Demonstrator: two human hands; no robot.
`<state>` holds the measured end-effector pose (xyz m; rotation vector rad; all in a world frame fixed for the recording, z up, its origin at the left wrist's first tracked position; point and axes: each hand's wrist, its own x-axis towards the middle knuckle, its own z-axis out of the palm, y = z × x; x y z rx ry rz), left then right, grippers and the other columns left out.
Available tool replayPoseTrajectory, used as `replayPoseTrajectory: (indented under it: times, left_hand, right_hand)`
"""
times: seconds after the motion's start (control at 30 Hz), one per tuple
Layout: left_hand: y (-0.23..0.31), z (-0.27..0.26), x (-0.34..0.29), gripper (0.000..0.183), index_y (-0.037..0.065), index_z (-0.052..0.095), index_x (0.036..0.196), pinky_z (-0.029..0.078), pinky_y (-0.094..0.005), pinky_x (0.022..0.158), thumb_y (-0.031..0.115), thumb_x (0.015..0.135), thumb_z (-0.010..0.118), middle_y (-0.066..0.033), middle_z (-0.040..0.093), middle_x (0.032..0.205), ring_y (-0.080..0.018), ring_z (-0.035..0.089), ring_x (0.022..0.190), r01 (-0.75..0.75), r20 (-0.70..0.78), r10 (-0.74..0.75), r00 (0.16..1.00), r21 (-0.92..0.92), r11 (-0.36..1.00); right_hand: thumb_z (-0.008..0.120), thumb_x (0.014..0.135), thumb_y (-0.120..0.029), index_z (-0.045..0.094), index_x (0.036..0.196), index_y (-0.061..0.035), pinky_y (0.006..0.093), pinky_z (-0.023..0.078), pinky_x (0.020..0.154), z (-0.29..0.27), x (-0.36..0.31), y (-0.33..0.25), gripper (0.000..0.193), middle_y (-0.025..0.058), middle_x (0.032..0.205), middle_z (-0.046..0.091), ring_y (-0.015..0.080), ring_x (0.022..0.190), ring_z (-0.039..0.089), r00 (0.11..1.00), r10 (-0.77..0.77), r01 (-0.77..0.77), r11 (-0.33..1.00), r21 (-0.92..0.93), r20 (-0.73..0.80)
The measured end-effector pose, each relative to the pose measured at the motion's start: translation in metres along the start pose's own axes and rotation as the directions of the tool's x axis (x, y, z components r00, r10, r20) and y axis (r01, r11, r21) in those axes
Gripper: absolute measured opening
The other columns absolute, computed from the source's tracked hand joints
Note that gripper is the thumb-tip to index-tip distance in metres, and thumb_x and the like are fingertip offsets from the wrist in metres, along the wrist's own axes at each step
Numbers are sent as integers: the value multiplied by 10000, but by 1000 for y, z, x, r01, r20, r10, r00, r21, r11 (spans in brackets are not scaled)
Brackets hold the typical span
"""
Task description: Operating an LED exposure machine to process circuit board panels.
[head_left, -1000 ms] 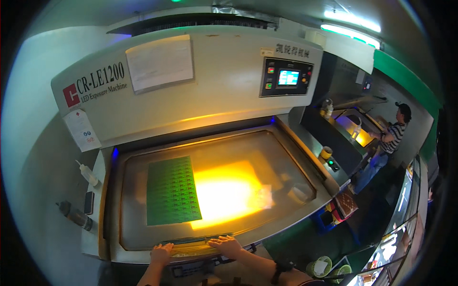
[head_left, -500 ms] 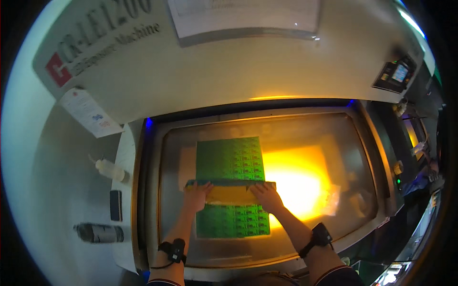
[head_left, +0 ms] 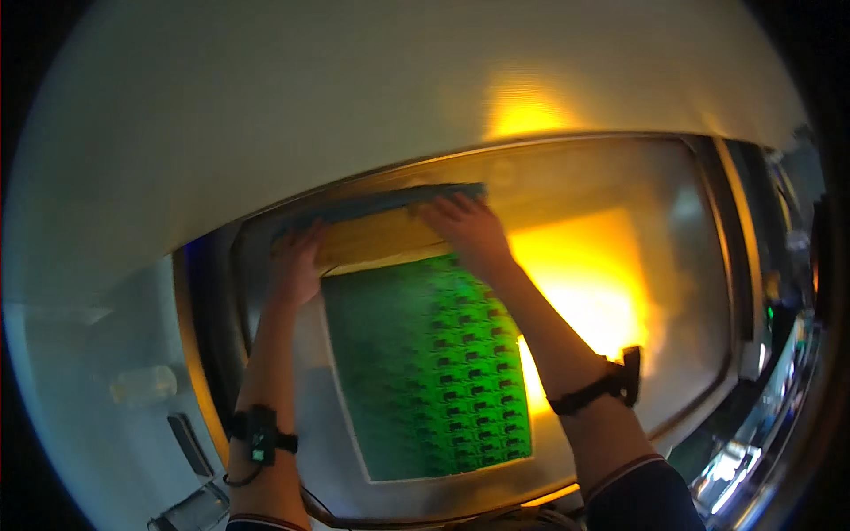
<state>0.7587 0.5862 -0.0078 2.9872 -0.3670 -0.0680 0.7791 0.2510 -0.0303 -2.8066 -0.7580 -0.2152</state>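
A green circuit board panel (head_left: 425,380) with rows of printed patterns lies on the framed machine bed. A wide squeegee-like bar (head_left: 372,234), yellowish with a dark blue-grey strip along its far side, rests across the panel's far end. At the bar's left end is my left hand (head_left: 299,264), its fingers laid over the dark strip. My right hand (head_left: 469,232) grips near the right end, fingers bent over the same strip. Both thumbs and the bar's underside are partly hidden, and the picture is somewhat blurred.
A raised pale machine cover (head_left: 310,106) overhangs the far side. Bright yellow light (head_left: 584,292) glows through the bed to the right. On the left ledge stand a pale bottle (head_left: 146,386), a dark phone-like slab (head_left: 189,444) and a clear bottle (head_left: 190,511).
Both hands have pushed the bar away from me, from mid-panel to its far end. The head view has shifted and tilted, bringing the panel nearer.
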Motion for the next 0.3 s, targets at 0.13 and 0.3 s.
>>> replayPoseTrajectory:
  times: [0.13, 0.3]
  left_hand:
    - [28, 2, -55, 762, 205, 435, 1481, 375, -514, 1105, -69, 788, 595, -61, 465, 1509, -393, 445, 1353, -40, 122, 53, 991, -110, 993]
    - [117, -19, -199, 954, 278, 227, 1582, 240, -697, 1119, 269, 786, 752, 17, 231, 1641, -402, 271, 1469, 152, 640, -185, 746, 107, 983]
  right_hand:
    - [651, 767, -95, 542, 1356, -191, 518, 396, 1091, -4, -69, -24, 607, 116, 1353, 559, 354, 1247, 516, 998, 49, -45, 993, 112, -27]
    - [807, 680, -285, 459, 1435, -202, 556, 271, 1176, -21, -257, -98, 836, 79, 1477, 452, 325, 1410, 364, 995, 38, -37, 999, -5, 88]
